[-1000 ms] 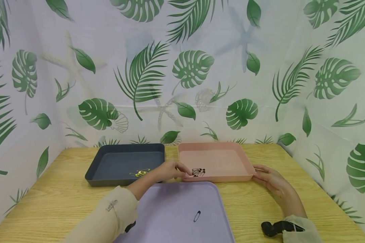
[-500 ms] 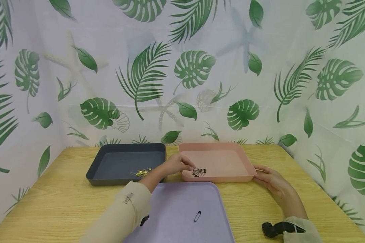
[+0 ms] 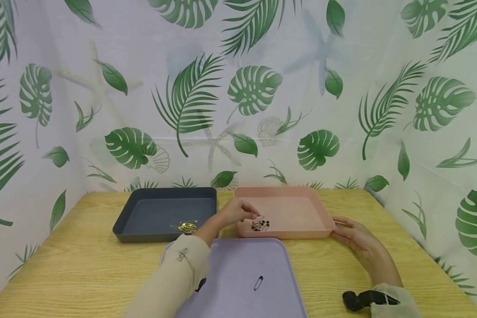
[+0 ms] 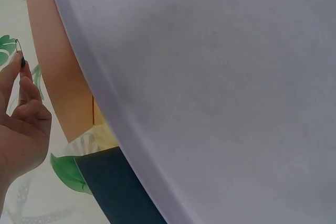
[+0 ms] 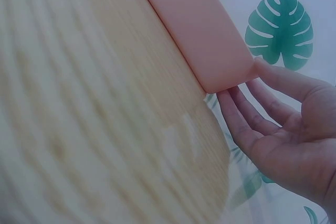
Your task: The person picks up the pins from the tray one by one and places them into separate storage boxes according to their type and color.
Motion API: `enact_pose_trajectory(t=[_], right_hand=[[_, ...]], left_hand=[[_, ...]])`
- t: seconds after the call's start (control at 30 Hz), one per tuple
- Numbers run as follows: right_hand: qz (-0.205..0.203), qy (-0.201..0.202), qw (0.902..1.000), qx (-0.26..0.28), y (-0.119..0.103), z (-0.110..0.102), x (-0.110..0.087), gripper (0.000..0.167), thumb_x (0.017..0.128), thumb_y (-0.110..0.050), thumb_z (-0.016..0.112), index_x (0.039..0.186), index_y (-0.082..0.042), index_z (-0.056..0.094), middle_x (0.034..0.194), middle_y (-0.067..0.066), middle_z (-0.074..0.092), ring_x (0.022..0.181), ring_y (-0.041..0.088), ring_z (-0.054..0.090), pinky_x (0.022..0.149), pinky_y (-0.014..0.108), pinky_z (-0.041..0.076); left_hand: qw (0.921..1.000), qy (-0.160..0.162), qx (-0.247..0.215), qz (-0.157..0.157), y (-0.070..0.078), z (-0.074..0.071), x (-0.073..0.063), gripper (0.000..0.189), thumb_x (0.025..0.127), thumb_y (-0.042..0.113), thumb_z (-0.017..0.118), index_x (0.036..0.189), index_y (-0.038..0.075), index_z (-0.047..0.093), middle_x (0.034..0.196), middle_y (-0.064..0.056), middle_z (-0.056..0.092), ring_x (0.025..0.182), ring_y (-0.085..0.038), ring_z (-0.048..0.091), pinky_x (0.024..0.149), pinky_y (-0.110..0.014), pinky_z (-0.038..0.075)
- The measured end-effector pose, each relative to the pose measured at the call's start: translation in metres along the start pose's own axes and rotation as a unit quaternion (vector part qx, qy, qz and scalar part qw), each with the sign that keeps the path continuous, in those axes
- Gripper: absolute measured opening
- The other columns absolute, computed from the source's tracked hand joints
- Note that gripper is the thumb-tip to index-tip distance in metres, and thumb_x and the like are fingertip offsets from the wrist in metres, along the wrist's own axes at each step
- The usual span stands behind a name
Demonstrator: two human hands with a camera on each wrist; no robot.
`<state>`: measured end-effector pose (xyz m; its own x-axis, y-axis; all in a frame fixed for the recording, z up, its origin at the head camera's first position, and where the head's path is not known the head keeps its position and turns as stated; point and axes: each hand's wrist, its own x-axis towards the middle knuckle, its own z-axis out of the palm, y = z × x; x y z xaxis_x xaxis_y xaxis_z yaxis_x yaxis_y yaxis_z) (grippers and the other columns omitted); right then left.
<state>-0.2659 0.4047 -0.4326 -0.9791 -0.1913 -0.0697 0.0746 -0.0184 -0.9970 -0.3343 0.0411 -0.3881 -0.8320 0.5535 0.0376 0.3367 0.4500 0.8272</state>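
Note:
Over the front left part of the pink tray (image 3: 290, 210), my left hand (image 3: 238, 211) pinches a safety pin. In the left wrist view, the black head of that safety pin (image 4: 22, 62) and its thin wire loop stick out between thumb and forefinger. Several black safety pins (image 3: 259, 226) lie in a heap just below this hand. My right hand (image 3: 357, 238) holds the pink tray's front right corner, with the thumb at the rim and the fingers against the side, as the right wrist view shows. One black safety pin (image 3: 258, 283) lies alone on the lilac tray (image 3: 230, 265).
Left of the pink tray stands a dark blue-grey tray (image 3: 151, 212) with several gold safety pins (image 3: 187, 227) near its front right. All trays are on a wooden table (image 3: 75, 265). A leaf-print cloth (image 3: 282, 145) hangs behind the table and along its sides.
My left hand has moved right and a little up, further over the pink tray. My right hand has stayed on the tray's corner. The lone pin lies as before.

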Motion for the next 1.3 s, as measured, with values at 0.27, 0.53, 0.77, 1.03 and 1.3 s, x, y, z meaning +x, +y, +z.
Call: enact_pose_trajectory(t=[0.27,0.53,0.77,1.03,1.3], right_hand=[[0.001,-0.001,1.0,0.006,-0.0007,0.0004,0.0006,0.059,0.093,0.0,0.051,0.139,0.014,0.017,0.116,0.003,0.056,0.102,0.013,0.057,0.091,0.03,0.044],[-0.004,-0.005,1.0,0.005,-0.0024,0.0013,-0.0005,0.059,0.093,-0.001,0.051,0.138,0.015,0.017,0.116,0.004,0.055,0.102,0.013,0.057,0.091,0.03,0.044],[-0.001,0.001,1.0,0.004,-0.0024,0.001,-0.0001,0.058,0.094,-0.001,0.051,0.139,0.014,0.018,0.116,0.004,0.055,0.102,0.013,0.057,0.091,0.03,0.044],[-0.003,-0.001,1.0,-0.003,-0.0006,-0.0004,0.0001,0.061,0.092,-0.003,0.055,0.138,0.014,0.019,0.117,0.005,0.054,0.102,0.014,0.057,0.091,0.03,0.044],[-0.033,-0.041,0.9984,0.021,0.0023,-0.0034,-0.0001,0.053,0.091,-0.003,0.056,0.136,0.011,0.031,0.114,0.002,0.057,0.102,0.015,0.057,0.088,0.029,0.045]], left_hand=[[0.9999,0.011,0.006,0.003,0.0025,0.0027,0.0018,0.014,0.086,0.006,0.065,0.096,0.001,0.072,0.088,-0.007,0.068,0.085,-0.028,0.061,0.057,-0.023,0.047],[0.9997,0.016,0.016,0.0,0.0017,0.0044,0.004,0.014,0.086,0.007,0.065,0.097,0.001,0.072,0.089,-0.006,0.068,0.084,-0.029,0.06,0.057,-0.021,0.047],[0.9995,0.026,0.009,-0.016,0.0005,0.0061,0.0058,0.013,0.086,0.008,0.066,0.096,0.003,0.073,0.09,-0.004,0.067,0.083,-0.03,0.059,0.055,-0.021,0.045],[0.9993,0.026,0.01,-0.024,-0.0001,0.0077,0.0057,0.013,0.086,0.009,0.065,0.094,0.003,0.073,0.089,-0.004,0.068,0.082,-0.033,0.059,0.056,-0.023,0.046],[0.9996,0.027,0.006,-0.005,-0.0034,0.007,0.0054,0.012,0.085,0.01,0.067,0.093,0.003,0.073,0.088,-0.002,0.067,0.081,-0.033,0.059,0.057,-0.024,0.048]])
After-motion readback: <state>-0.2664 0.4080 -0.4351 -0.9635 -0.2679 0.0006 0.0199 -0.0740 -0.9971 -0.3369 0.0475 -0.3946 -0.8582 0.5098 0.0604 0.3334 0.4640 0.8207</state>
